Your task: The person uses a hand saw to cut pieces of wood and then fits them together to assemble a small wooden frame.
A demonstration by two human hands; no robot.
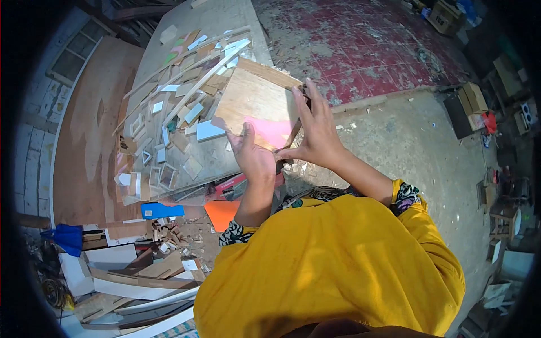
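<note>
Over the near end of the worktable I hold a plywood piece (pixel 252 94) with a pink patch at its lower corner. Its thick, rough edge shows along the top right, like several layers together. My left hand (pixel 257 162) grips the near corner, thumb on the face and fingers hidden beneath. At the right side, my right hand (pixel 322 134) spans the piece, its fingertips on the far right edge and its thumb by the near corner. A white block (pixel 209 130) lies on the table just left of the plywood.
Wood offcuts, thin strips (pixel 204 79) and small frames (pixel 167 176) litter the worktable (pixel 230 14). Below its near end are a blue piece (pixel 162 210) and an orange piece (pixel 221 215). Scrap boards (pixel 135 279) pile up at lower left. Cardboard boxes (pixel 472 98) stand at right.
</note>
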